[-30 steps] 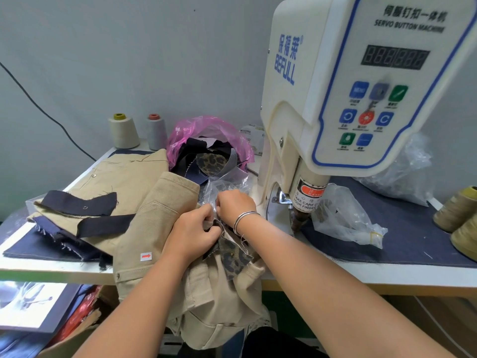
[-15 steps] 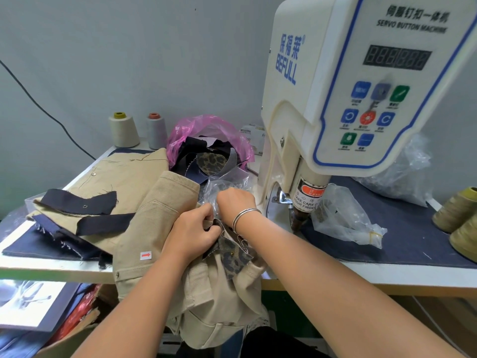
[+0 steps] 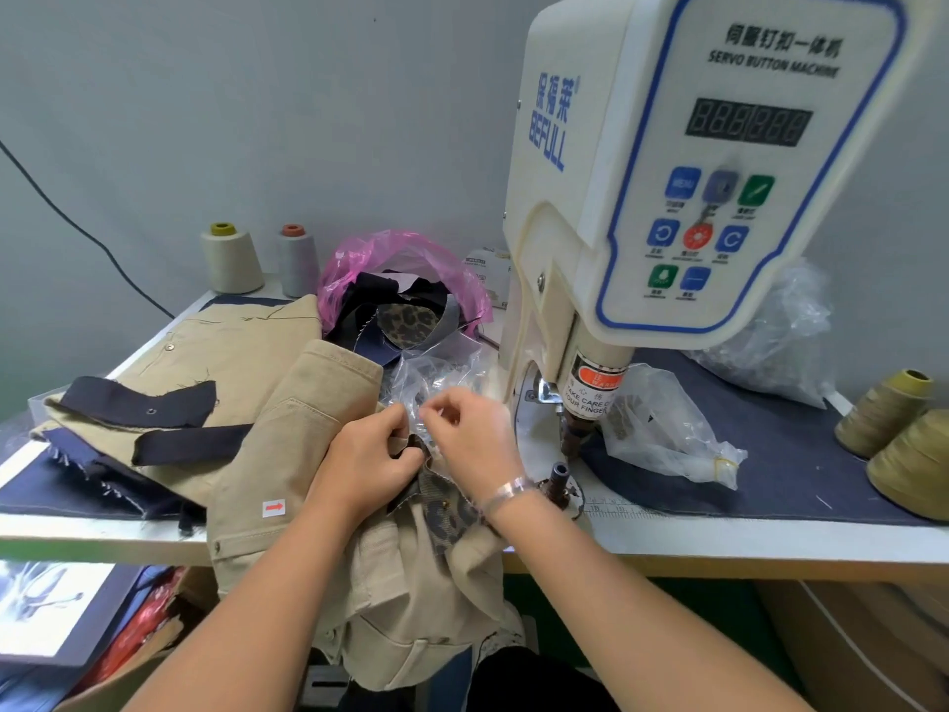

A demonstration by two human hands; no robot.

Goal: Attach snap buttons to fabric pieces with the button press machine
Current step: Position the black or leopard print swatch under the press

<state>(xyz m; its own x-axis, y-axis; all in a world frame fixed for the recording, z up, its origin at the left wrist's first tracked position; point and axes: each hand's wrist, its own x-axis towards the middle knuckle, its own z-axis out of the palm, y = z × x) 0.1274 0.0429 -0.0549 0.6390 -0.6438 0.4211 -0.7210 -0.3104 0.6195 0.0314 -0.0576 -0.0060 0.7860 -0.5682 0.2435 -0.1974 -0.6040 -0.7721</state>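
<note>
Both hands meet just in front of the button machine, over a heap of tan cloth. The left hand has its fingers curled down, pinching the edge of a small leopard-print fabric piece that lies on top of the tan garment. The right hand, with a silver bangle at the wrist, has its fingers bent inward, thumb and forefinger closed together at the top of the same piece, right against a crinkled clear plastic bag just beyond its fingertips; whether it holds the fabric or the plastic I cannot tell. Just to the right of the right wrist stands the machine's lower die post, with the press head above it. Further right of that hand lies another clear bag on a dark blue mat. Beyond the hands sits a pink bag stuffed with dark scraps. To the left of the left hand, dark fabric strips rest on more tan cloth, and two thread cones stand at the far edge.
</note>
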